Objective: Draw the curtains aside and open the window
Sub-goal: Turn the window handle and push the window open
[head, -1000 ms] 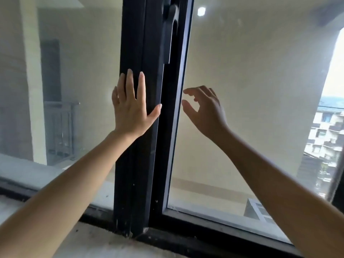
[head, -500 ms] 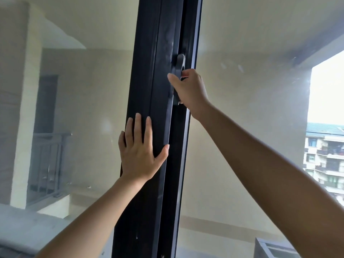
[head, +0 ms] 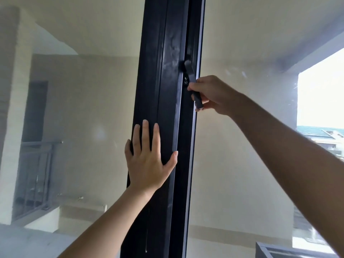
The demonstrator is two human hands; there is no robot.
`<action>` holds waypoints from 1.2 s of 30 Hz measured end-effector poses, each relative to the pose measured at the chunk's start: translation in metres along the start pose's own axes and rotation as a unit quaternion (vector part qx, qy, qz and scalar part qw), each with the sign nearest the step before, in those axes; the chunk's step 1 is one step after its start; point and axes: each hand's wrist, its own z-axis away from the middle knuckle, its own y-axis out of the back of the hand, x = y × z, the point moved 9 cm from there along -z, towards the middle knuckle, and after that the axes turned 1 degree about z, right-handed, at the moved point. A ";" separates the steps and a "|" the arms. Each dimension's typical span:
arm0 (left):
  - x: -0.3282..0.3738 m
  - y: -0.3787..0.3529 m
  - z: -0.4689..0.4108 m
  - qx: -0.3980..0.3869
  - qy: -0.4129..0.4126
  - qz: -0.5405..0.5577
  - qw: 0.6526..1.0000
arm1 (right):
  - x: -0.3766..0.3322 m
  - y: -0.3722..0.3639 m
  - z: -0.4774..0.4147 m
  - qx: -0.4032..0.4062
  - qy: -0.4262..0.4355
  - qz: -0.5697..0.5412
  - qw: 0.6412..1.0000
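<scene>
Right hand wrapped around black window handle, handle tilted, lower end angled right. Left hand below-left, fingers spread, palm flat on dark centre frame. Window shut.

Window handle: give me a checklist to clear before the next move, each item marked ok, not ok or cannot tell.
1. Right hand gripping the handle: ok, fingers wrapped around its lower part.
2. Left hand bracing the centre frame: ok, palm flat, fingers spread.
3. Handle turned to unlocked: cannot tell; it points down, slightly tilted.
4. Sash released from the frame: cannot tell.
5. Curtains out of the way: ok, none in view.
</scene>
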 end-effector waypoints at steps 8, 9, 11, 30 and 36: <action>-0.002 -0.001 0.000 0.031 -0.013 0.020 0.999 | -0.027 0.029 -0.005 -0.100 0.014 0.251 0.963; -0.002 -0.001 0.001 0.035 -0.014 0.023 0.999 | -0.028 0.031 -0.006 -0.108 0.005 0.254 0.961; -0.002 -0.002 0.001 0.042 -0.015 0.029 0.999 | -0.031 0.046 -0.009 -0.079 0.002 0.246 0.966; 0.005 0.009 0.009 0.080 0.009 0.002 0.997 | -0.041 0.059 0.069 0.303 0.320 0.619 0.650; 0.078 0.000 0.079 0.096 -0.086 0.101 0.986 | 0.101 0.046 0.144 0.242 0.237 0.653 0.678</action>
